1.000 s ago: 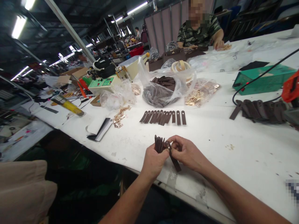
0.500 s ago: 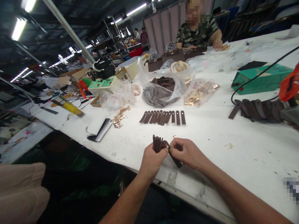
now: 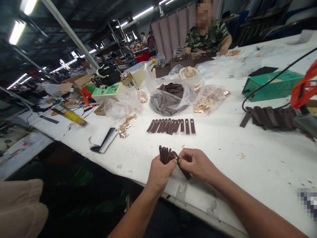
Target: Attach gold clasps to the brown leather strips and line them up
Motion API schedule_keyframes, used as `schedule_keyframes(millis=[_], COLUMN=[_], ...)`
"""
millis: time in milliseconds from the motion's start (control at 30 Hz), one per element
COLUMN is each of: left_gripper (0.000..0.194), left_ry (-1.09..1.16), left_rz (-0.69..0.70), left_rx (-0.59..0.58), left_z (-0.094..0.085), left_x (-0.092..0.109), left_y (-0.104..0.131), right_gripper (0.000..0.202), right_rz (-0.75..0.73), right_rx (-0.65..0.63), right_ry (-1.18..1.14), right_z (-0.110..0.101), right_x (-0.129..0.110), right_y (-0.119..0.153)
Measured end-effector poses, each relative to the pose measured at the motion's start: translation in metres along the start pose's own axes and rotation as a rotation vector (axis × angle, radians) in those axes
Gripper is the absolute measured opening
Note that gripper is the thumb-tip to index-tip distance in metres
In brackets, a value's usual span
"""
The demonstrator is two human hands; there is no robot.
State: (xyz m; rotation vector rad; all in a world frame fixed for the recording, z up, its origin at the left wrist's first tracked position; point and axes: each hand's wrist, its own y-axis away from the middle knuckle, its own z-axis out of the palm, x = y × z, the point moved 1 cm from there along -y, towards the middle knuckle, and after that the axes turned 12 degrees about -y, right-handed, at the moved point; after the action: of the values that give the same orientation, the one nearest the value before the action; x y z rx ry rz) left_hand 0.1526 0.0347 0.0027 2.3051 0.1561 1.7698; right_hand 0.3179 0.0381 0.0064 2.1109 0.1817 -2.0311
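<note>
left hand clenched around a fanned bundle of brown strips, held upright just above the near edge of the white table. right hand pinching one single brown strip, touching the bundle at the top and slanting down toward the table edge.

beyond the hands, largest first: white table running far back and to both sides. across it, a person in a camouflage shirt, seated, hands on the far side. green box to the right with a black cable crossing over it. clear plastic bag of brown pieces in the middle. clear bag of gold hardware just beside it. overlapping line of brown strips at right. neat row of brown strips lying flat between the bag and the hands. loose gold clasps to the left. tiny gold fitting on the table just beyond the right hand.
</note>
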Motion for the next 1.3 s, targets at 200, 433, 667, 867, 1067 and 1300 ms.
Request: schedule_keyframes(millis=[200, 433, 667, 867, 1067, 1300], left_gripper=[0.019, 0.012, 0.025, 0.037, 0.038, 0.038], left_ry=[-0.049, -0.051, 0.021, 0.077, 0.108, 0.11], left_rz=[-0.01, -0.021, -0.057, -0.114, -0.144, -0.144], left_rx=[-0.095, -0.185, -0.175, -0.102, -0.155, -0.174], left_z=[-0.001, 0.008, 0.013, 0.006, 0.0, -0.001], left_x=[0.005, 0.012, 0.014, 0.008, 0.011, 0.004], left_y=[-0.003, -0.01, -0.022, -0.029, -0.03, -0.031], right_gripper=[0.015, 0.012, 0.019, 0.023, 0.017, 0.025], right_rz=[0.098, 0.126, 0.079, 0.067, 0.197, 0.35], right_rx=[0.035, 0.056, 0.215, 0.521, 0.524, 0.461], right_ry=[-0.174, -0.23, -0.217, 0.083, 0.217, 0.351], right_z=[-0.008, -0.016, -0.043, -0.105, -0.138, -0.141], right_x=[-0.004, -0.006, -0.005, 0.001, 0.017, 0.022], right_y=[0.0, -0.006, -0.022, -0.07, -0.137, -0.16])
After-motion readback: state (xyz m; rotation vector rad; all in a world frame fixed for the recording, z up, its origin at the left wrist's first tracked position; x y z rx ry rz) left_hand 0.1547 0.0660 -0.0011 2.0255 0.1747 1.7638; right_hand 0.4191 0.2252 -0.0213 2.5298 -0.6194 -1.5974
